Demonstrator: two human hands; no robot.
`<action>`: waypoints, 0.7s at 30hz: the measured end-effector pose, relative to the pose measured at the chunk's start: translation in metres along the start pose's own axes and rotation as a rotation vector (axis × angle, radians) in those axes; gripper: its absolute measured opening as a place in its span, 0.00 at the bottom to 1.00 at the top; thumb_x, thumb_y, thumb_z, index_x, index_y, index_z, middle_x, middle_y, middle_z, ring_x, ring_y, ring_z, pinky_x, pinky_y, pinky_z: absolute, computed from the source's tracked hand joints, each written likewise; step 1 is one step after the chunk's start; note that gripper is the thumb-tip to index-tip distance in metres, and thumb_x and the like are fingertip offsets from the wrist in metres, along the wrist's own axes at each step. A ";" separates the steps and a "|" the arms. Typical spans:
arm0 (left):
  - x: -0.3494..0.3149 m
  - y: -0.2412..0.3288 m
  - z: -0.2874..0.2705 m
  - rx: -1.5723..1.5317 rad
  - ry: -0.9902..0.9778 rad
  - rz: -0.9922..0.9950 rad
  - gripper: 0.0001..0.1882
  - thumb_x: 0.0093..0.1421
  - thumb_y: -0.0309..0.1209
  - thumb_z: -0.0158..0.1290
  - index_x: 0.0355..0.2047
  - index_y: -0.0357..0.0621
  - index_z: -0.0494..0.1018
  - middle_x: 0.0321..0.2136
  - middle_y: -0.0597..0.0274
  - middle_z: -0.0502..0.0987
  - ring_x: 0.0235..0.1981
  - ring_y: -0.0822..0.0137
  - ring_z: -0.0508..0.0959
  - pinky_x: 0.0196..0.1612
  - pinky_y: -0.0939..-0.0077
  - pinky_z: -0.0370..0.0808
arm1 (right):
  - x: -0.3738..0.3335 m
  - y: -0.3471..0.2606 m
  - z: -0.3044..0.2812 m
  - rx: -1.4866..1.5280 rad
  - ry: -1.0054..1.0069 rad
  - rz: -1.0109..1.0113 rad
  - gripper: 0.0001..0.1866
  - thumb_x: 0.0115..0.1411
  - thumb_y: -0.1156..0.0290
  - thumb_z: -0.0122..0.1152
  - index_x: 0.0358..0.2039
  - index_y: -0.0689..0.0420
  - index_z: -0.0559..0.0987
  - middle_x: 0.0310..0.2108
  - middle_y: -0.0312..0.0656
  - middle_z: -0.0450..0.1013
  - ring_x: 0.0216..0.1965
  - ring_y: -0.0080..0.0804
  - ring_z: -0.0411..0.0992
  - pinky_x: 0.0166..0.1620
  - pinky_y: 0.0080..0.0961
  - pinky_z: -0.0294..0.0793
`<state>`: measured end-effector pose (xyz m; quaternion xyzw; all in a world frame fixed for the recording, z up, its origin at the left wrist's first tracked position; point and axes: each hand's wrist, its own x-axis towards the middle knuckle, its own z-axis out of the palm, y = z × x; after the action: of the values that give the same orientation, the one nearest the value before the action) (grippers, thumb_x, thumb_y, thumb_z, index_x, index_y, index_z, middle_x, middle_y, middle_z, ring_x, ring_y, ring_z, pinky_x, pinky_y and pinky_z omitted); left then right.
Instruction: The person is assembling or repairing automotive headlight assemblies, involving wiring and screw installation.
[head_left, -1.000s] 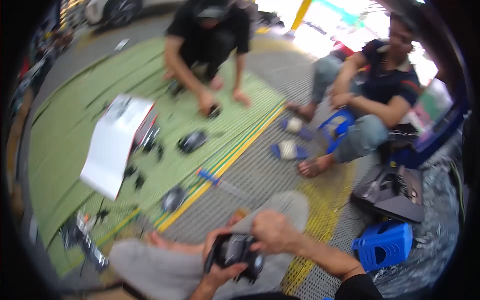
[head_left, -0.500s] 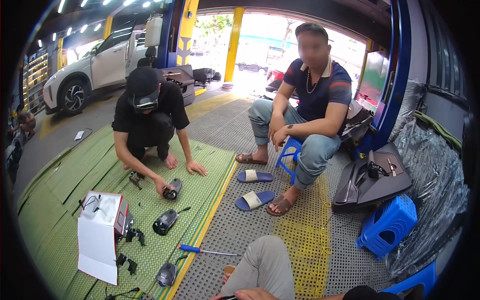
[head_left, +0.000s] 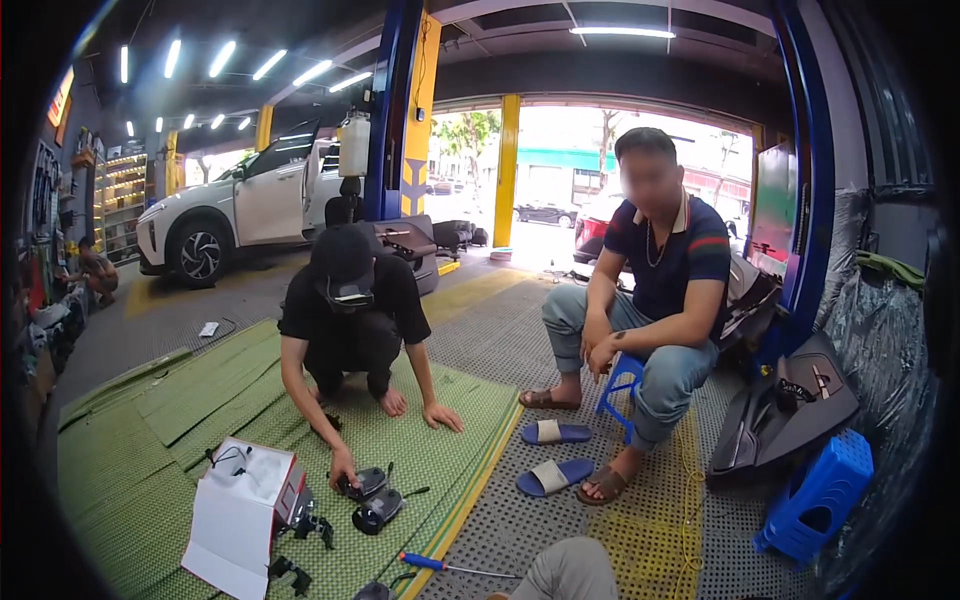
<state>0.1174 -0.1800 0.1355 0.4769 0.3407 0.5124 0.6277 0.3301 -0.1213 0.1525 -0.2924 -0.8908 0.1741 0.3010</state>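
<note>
— On the green woven mat point(head_left: 200, 410), what lies closest to the wearer?
— A blue-handled screwdriver point(head_left: 440, 565), just beside the wearer's grey-trousered knee point(head_left: 570, 570) at the lower edge. Neither of the wearer's own hands is in the picture, so I cannot tell how their fingers stand.
— And past it?
— A crouching person in black touches a dark lamp unit point(head_left: 365, 483); a second unit point(head_left: 378, 510) lies beside it, near an open white box point(head_left: 240, 515). Another person sits on a blue stool point(head_left: 622, 375).

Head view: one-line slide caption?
Garage floor: crouching person handles black parts on a green mat; another sits on a blue stool; screwdriver nearby.
</note>
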 end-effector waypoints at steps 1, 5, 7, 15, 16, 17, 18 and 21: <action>-0.005 -0.004 -0.005 0.129 -0.017 0.063 0.49 0.53 0.40 0.73 0.68 0.45 0.57 0.58 0.50 0.72 0.56 0.54 0.75 0.60 0.61 0.72 | -0.011 -0.006 0.014 0.009 0.000 0.002 0.13 0.66 0.62 0.59 0.36 0.60 0.75 0.32 0.54 0.70 0.35 0.54 0.74 0.39 0.46 0.74; -0.018 -0.017 -0.019 0.508 -0.075 0.168 0.51 0.52 0.44 0.74 0.69 0.46 0.55 0.61 0.47 0.71 0.57 0.51 0.75 0.62 0.61 0.71 | -0.035 -0.018 0.033 0.104 0.033 0.382 0.23 0.66 0.66 0.62 0.56 0.68 0.72 0.48 0.66 0.74 0.49 0.64 0.73 0.55 0.50 0.74; -0.001 -0.026 -0.013 0.639 0.049 0.347 0.49 0.46 0.45 0.76 0.62 0.43 0.61 0.53 0.49 0.74 0.50 0.54 0.78 0.55 0.62 0.75 | -0.031 -0.009 0.027 0.323 -0.140 0.570 0.20 0.68 0.71 0.59 0.57 0.70 0.71 0.47 0.67 0.73 0.49 0.68 0.72 0.54 0.54 0.73; 0.030 -0.018 0.001 -0.027 0.219 0.212 0.55 0.37 0.44 0.82 0.60 0.36 0.63 0.49 0.53 0.77 0.50 0.61 0.79 0.54 0.66 0.78 | 0.043 -0.006 -0.028 0.098 -0.115 0.339 0.16 0.67 0.58 0.60 0.39 0.61 0.74 0.33 0.48 0.70 0.32 0.50 0.74 0.33 0.44 0.74; 0.029 -0.015 -0.003 0.001 0.169 0.174 0.56 0.38 0.43 0.82 0.61 0.36 0.60 0.49 0.52 0.76 0.50 0.62 0.79 0.54 0.67 0.78 | 0.045 0.004 -0.027 0.086 -0.071 0.217 0.18 0.68 0.56 0.59 0.37 0.60 0.74 0.31 0.47 0.70 0.31 0.50 0.74 0.33 0.44 0.74; 0.027 -0.013 0.000 -0.001 0.192 0.165 0.56 0.38 0.43 0.82 0.61 0.36 0.60 0.49 0.52 0.76 0.50 0.62 0.79 0.54 0.67 0.78 | 0.044 0.009 -0.026 0.066 -0.013 0.089 0.20 0.68 0.53 0.59 0.35 0.60 0.73 0.30 0.47 0.69 0.30 0.50 0.74 0.32 0.44 0.74; 0.025 -0.009 0.004 -0.047 0.200 0.149 0.56 0.38 0.42 0.81 0.61 0.36 0.60 0.49 0.52 0.76 0.50 0.63 0.79 0.54 0.68 0.77 | 0.042 0.010 -0.023 0.078 -0.028 0.085 0.20 0.68 0.53 0.59 0.35 0.60 0.73 0.30 0.47 0.69 0.30 0.50 0.74 0.32 0.44 0.74; 0.020 -0.008 0.007 -0.017 0.221 0.187 0.55 0.38 0.44 0.81 0.60 0.36 0.62 0.46 0.51 0.78 0.48 0.61 0.80 0.53 0.67 0.78 | 0.033 0.002 -0.012 0.158 0.011 0.132 0.19 0.71 0.56 0.55 0.34 0.61 0.73 0.27 0.47 0.68 0.28 0.51 0.73 0.32 0.42 0.73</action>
<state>0.1308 -0.1621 0.1315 0.4418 0.3573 0.6211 0.5399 0.3173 -0.0973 0.1754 -0.3270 -0.8515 0.2615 0.3158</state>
